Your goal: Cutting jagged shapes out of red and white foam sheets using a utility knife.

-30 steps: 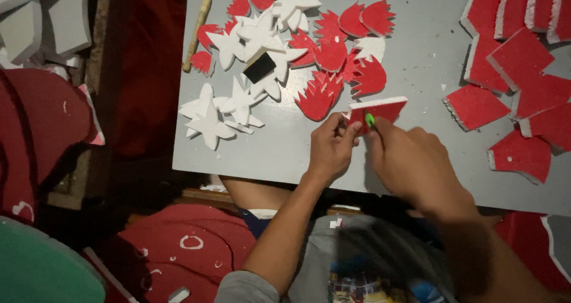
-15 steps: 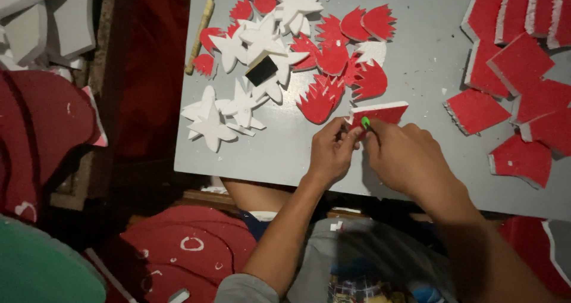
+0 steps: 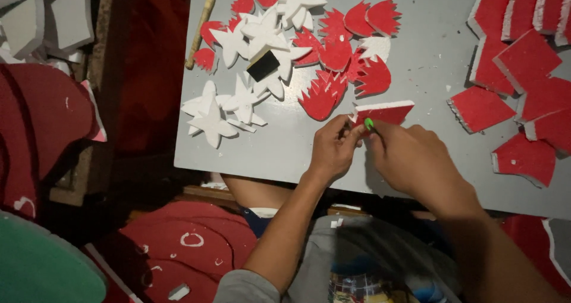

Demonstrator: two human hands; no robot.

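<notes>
On the grey tabletop (image 3: 285, 154), the left hand (image 3: 332, 151) pinches a red foam piece (image 3: 383, 111) while the right hand (image 3: 413, 160) holds a green-tipped tool (image 3: 369, 124) against it. White foam stars (image 3: 217, 112) and red cutouts (image 3: 339, 71) lie just beyond.

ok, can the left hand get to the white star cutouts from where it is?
Probably yes. The white star cutouts lie to the left of the left hand with bare grey table between them. But that hand is now gripping the red foam piece.

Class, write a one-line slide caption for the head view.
Left hand steadies a red foam piece while right hand works a green-tipped tool on a grey table.
</notes>
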